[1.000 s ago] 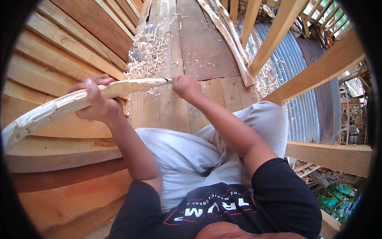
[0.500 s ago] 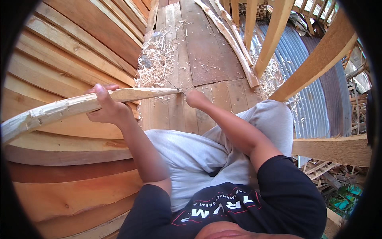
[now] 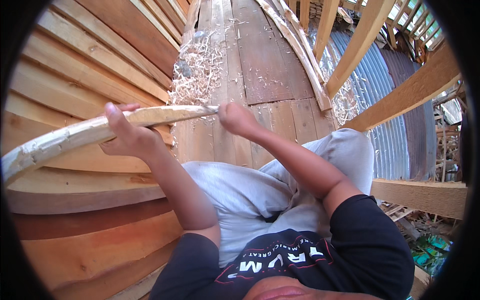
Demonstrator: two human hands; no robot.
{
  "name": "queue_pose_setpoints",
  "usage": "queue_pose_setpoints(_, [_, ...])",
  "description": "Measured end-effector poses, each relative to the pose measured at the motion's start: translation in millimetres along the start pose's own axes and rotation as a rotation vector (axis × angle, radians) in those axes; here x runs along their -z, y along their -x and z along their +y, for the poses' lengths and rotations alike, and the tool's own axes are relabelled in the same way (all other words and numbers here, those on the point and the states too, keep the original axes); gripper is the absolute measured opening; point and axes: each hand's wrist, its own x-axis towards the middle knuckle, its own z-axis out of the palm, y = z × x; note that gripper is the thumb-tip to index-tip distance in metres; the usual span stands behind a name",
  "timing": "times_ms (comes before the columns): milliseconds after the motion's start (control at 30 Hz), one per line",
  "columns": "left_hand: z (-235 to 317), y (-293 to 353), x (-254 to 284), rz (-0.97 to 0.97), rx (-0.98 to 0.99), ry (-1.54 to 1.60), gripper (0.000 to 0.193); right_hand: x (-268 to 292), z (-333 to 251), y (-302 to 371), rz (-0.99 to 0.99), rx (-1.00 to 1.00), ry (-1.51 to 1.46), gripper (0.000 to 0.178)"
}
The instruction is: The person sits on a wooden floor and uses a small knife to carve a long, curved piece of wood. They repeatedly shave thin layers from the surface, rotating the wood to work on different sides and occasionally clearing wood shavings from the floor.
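A long pale peeled wooden pole (image 3: 55,138) runs from the left rim to a thin tapered tip in front of me. My left hand (image 3: 129,134) is closed round it from below, thumb up along the near side. At the tip, my right hand (image 3: 237,119) is a closed fist round the handle of a knife; the handle itself is hidden in my fingers. Only a short dark stretch of the knife blade (image 3: 212,108) shows, lying against the tapered end of the pole.
Curly wood shavings (image 3: 200,75) lie heaped beside the stacked boards (image 3: 85,65) on the left. Two peeled poles (image 3: 300,50) rest on the plank floor (image 3: 260,65). Wooden railing posts (image 3: 362,45) stand at the right, with corrugated metal sheets (image 3: 390,115) beyond.
My right hand has shifted slightly left and up, with the knife blade now against the pole's tip. My left hand and the pole have moved a little left.
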Motion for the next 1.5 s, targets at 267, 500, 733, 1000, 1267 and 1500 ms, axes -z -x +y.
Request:
queue_pose_setpoints(267, [-3.7,-5.2,4.7,-0.025,-0.045,-0.008,0.028,10.5,-10.2,-3.3,-0.013,-0.017,0.077,0.055])
queue_pose_setpoints(500, [-9.4,-11.0,1.3,-0.052,-0.037,-0.035,0.029,15.4,10.6,-12.6,-0.033,-0.047,0.182,0.051])
queue_pose_setpoints(733, [-0.4,2.7,-19.8,-0.031,0.023,0.011,0.023,-1.6,62.3,-44.7,0.021,-0.042,0.016,0.049])
queue_pose_setpoints(1000, [-9.4,1.9,-9.2,-0.157,0.025,0.140,0.026,7.1,97.1,-42.3,-0.049,0.001,0.360,0.039])
queue_pose_setpoints(1267, [-4.4,2.0,-14.8,-0.059,-0.051,-0.085,0.024,-3.7,39.5,-31.6,0.013,-0.126,0.047,0.049])
queue_pose_setpoints(1500, [-7.9,-12.8,-8.4,-0.015,-0.009,-0.057,0.022,-19.6,52.7,-45.3,0.229,-0.044,0.105,0.054])
